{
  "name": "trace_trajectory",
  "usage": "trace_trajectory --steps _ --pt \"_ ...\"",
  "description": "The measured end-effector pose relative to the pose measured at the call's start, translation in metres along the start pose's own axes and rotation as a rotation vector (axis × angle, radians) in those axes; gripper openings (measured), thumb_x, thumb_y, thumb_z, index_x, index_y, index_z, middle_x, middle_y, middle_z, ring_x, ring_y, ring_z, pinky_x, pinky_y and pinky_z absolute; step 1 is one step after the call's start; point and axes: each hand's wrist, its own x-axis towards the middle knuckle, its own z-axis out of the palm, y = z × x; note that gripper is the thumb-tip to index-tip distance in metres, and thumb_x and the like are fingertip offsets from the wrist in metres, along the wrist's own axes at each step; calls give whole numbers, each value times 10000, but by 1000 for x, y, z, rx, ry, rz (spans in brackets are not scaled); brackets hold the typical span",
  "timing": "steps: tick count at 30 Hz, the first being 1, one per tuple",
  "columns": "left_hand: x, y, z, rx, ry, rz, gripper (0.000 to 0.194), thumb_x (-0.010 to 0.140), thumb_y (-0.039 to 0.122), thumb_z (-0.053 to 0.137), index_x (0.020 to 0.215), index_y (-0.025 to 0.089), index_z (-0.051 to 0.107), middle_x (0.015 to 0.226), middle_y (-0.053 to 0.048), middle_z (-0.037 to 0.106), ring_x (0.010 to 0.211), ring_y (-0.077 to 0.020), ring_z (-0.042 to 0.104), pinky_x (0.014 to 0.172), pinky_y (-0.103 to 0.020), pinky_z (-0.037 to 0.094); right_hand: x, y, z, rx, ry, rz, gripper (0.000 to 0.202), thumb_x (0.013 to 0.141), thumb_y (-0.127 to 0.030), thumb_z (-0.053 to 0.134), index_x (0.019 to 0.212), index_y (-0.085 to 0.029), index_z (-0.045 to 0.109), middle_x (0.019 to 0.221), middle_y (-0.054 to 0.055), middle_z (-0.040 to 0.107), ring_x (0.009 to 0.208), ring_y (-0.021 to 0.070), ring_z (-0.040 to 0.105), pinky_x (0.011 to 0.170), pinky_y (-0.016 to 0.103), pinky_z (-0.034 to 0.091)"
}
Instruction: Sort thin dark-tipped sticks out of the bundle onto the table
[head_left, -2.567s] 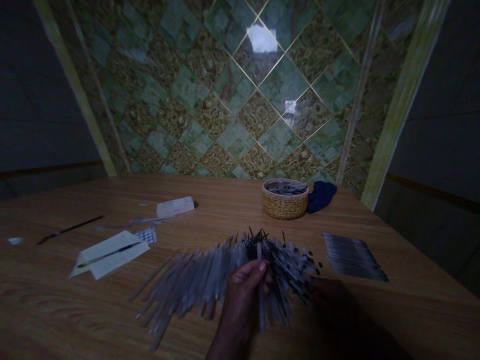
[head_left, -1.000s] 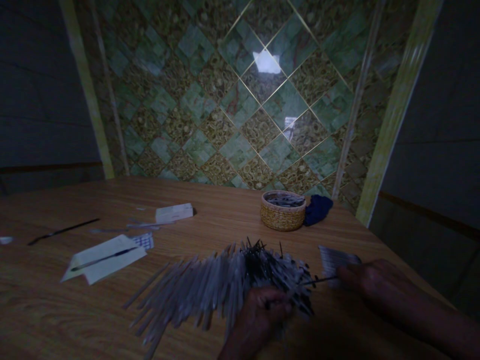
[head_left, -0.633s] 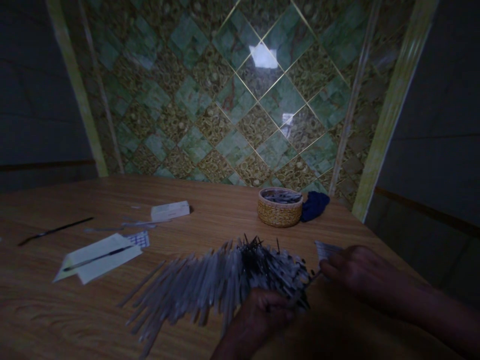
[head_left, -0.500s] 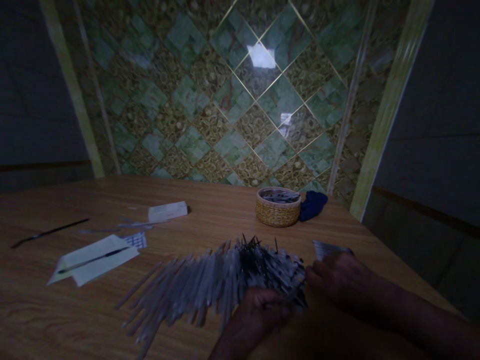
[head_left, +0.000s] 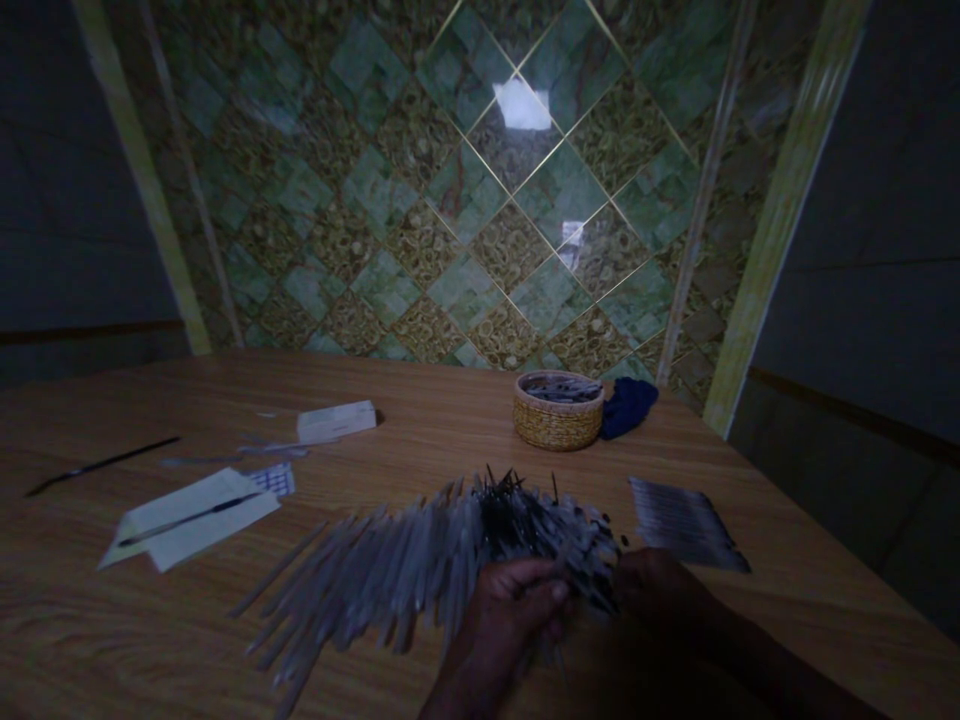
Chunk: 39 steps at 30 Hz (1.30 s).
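Note:
A wide heap of thin translucent sticks with dark ends (head_left: 420,560) lies fanned out on the wooden table. At its near right edge my left hand (head_left: 514,605) is closed, thumb against fingers, on something too small and dim to make out. My right hand (head_left: 660,595) is beside the heap's right end, fingers curled together; what they hold, if anything, is hidden in shadow. Just beyond my right hand lies a flat row of similar sticks (head_left: 686,525).
A woven basket (head_left: 559,422) with sticks inside stands at the back, beside a dark blue cloth (head_left: 628,408). On the left are a white box (head_left: 336,421), folded paper (head_left: 210,515) with a pen on it, and a dark thin stick (head_left: 101,467).
My right hand has moved down and slightly left, uncovering the flat row of sticks. My left hand has risen slightly towards the heap.

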Motion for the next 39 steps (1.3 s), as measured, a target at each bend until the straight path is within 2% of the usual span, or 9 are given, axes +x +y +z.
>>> trace_trajectory --steps 10,13,17,20,23,25,30,34,39 --pt "1 -3 0 -16 23 -75 413 566 479 770 705 97 699 534 -29 576 390 -56 442 391 -172 316 17 7 27 46 -62 94 200 709 -170 475 663 -150 669 691 86 684 617 148 590 533 220 345" --pt "2 -6 0 -32 18 -74 408 551 476 778 696 103 698 526 -22 572 386 -56 440 388 -172 317 18 4 24 117 -49 106 169 706 -195 488 632 -157 635 686 89 678 632 163 599 548 231 365" --pt "2 -7 -1 21 -12 -66 396 584 476 755 692 99 702 542 -32 585 395 -59 446 397 -177 324 11 -6 7 284 13 94 137 700 -243 459 644 -160 552 721 89 672 682 182 613 563 238 408" --pt "1 -5 -1 67 -29 -71 379 614 468 736 705 101 707 523 -19 563 405 -57 435 407 -177 320 1 -16 -9 628 64 76 204 736 -353 422 775 -166 494 702 63 665 546 157 601 499 247 432" --pt "2 -6 0 87 -55 -65 375 629 469 722 716 105 713 540 -17 563 413 -57 432 409 -179 314 -7 -27 -20 1177 136 2 311 688 -423 574 839 -166 484 683 41 673 469 144 590 481 259 451" --pt "3 -8 -1 97 -71 -67 372 640 467 713 735 108 717 556 -20 569 417 -57 429 411 -182 313 -11 -35 -23 1332 155 -54 342 654 -408 658 841 -160 513 664 36 679 461 146 598 476 257 452" --pt "1 -9 -1 92 -100 -80 334 669 436 694 728 107 715 536 -7 545 427 -54 407 423 -182 294 -12 -48 -22 1331 163 -69 314 632 -381 703 784 -149 556 606 36 678 440 152 602 448 255 447" --pt "-1 -4 1 103 -101 -95 304 664 412 691 716 113 717 530 1 537 423 -52 391 426 -184 288 -11 -47 -18 1330 167 -55 331 598 -387 724 752 -147 556 600 38 678 421 151 598 430 250 442" --pt "-2 -3 3 143 -114 -112 308 656 407 679 727 110 716 538 -6 543 408 -56 384 418 -191 284 -13 -42 -19 1287 128 -103 312 643 -398 701 765 -146 563 599 23 665 432 141 593 430 238 429"
